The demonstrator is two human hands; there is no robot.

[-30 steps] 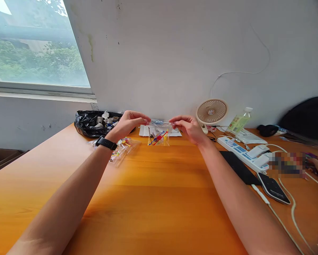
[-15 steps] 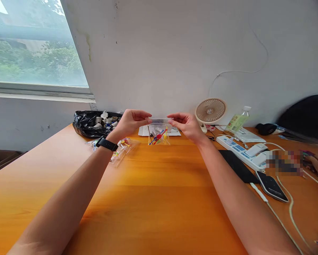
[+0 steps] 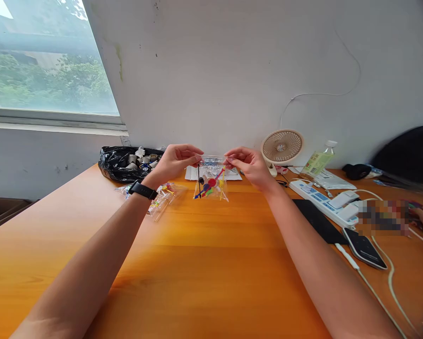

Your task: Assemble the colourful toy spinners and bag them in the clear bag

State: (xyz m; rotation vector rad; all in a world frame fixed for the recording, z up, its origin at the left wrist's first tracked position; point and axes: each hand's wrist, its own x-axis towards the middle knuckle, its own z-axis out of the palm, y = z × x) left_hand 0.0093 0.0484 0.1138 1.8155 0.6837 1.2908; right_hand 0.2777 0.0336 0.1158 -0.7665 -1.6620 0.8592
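— How is the small clear bag held?

— The left hand and right hand each pinch a top corner, fingertips closed on the plastic, so it hangs above the orange table with its coloured sticks settled low.

— And nearby?

— More filled bags lie under the left wrist; a black bag sits behind by the wall, and a small fan stands right.

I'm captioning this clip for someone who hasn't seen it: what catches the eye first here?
A small clear bag of bright red, blue and yellow pieces, pinched at its top corners by the left hand and the right hand, above the middle of the orange table. Then the round fan by the wall and the black bag at the far left corner.
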